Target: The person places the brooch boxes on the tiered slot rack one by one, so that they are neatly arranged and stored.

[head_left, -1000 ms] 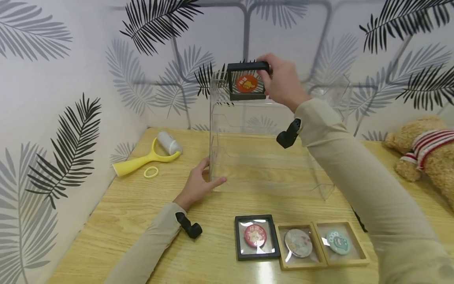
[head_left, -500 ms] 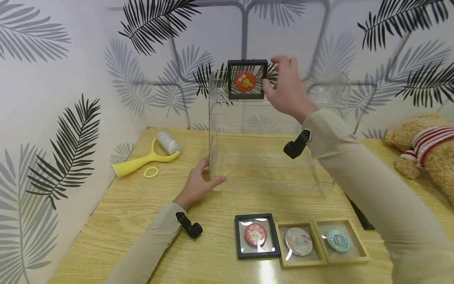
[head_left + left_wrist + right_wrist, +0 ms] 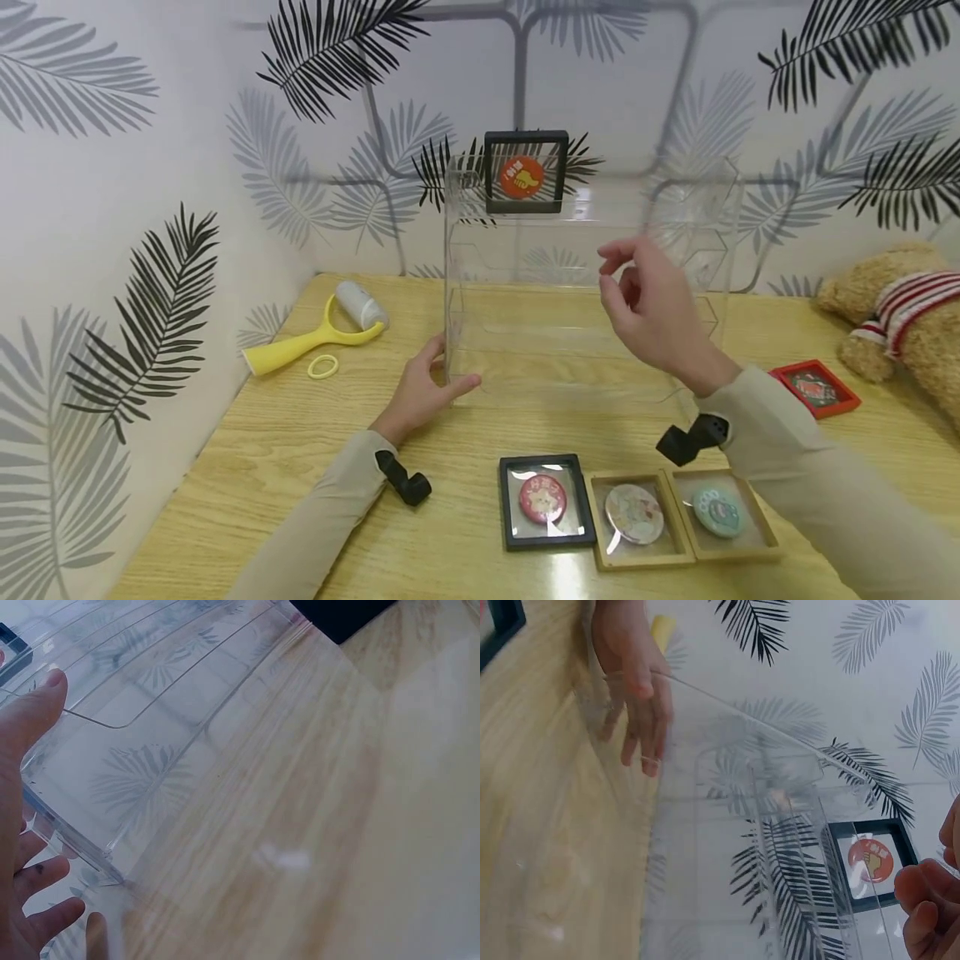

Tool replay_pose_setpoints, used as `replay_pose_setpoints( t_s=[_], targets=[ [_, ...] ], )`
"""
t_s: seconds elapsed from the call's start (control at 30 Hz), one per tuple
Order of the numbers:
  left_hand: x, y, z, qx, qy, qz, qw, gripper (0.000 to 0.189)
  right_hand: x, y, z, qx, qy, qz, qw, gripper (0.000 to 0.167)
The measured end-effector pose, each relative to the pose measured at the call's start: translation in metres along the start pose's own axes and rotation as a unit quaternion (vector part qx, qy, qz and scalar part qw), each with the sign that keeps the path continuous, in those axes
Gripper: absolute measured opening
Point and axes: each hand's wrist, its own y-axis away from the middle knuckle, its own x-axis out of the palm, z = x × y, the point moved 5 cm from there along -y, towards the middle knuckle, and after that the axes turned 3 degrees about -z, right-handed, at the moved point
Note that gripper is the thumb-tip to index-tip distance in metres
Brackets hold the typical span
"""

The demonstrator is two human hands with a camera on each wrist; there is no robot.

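Note:
A clear acrylic display stand point(image 3: 525, 321) with stepped tiers stands on the wooden table. My left hand point(image 3: 423, 385) holds its lower left side, thumb in front and fingers on the outer side; in the left wrist view the thumb point(image 3: 41, 705) lies over the clear panel. A black square frame point(image 3: 526, 210) with an orange thumbs-up badge point(image 3: 521, 177) stands upright on the top tier at the left. My right hand point(image 3: 656, 312) hovers before the stand's right part, apart from the frame, fingers loosely bent and holding nothing.
Near the front lie a black frame point(image 3: 508, 504) with a pink badge and two light wooden frames point(image 3: 645, 560) with round badges. A red frame point(image 3: 821, 390) and a teddy bear point(image 3: 918, 333) are at the right. A yellow slingshot-shaped handle point(image 3: 300, 343), grey-white cylinder and yellow ring point(image 3: 322, 367) lie left.
My right hand has let go of the black frame with the orange badge and moved down and right. The frame stays on the top tier. My left hand has not moved.

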Motion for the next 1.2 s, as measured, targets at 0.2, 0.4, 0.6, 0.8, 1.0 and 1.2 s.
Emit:
replay_pose_setpoints(
  t_s=[0.2, 0.4, 0.6, 0.8, 1.0, 1.2],
  targets=[
    [0.003, 0.001, -0.001, -0.002, -0.003, -0.002, 1.0, 0.076, 0.004, 0.049, 0.01, -0.022, 0.0, 0.058, 0.998, 0.018],
    [0.004, 0.0, 0.001, -0.005, -0.001, -0.002, 1.0, 0.078, 0.018, 0.087, 0.015, -0.038, -0.043, 0.139, 0.9886, 0.027],
    [0.001, 0.002, 0.002, -0.005, -0.003, -0.008, 0.9999, 0.077, 0.034, 0.116, 0.012, -0.02, -0.082, 0.24, 0.9671, 0.034],
    [0.003, 0.001, 0.003, -0.007, -0.005, -0.002, 1.0, 0.077, 0.041, 0.137, 0.009, -0.028, -0.059, 0.296, 0.9529, 0.055],
    [0.005, 0.001, 0.002, -0.006, 0.0, 0.001, 1.0, 0.076, 0.043, 0.15, 0.009, -0.014, -0.039, 0.334, 0.9416, 0.072],
    [0.003, 0.0, 0.003, -0.007, -0.007, -0.006, 0.9999, 0.077, 0.048, 0.155, 0.01, 0.03, -0.062, 0.383, 0.9212, 0.084]
  ],
)
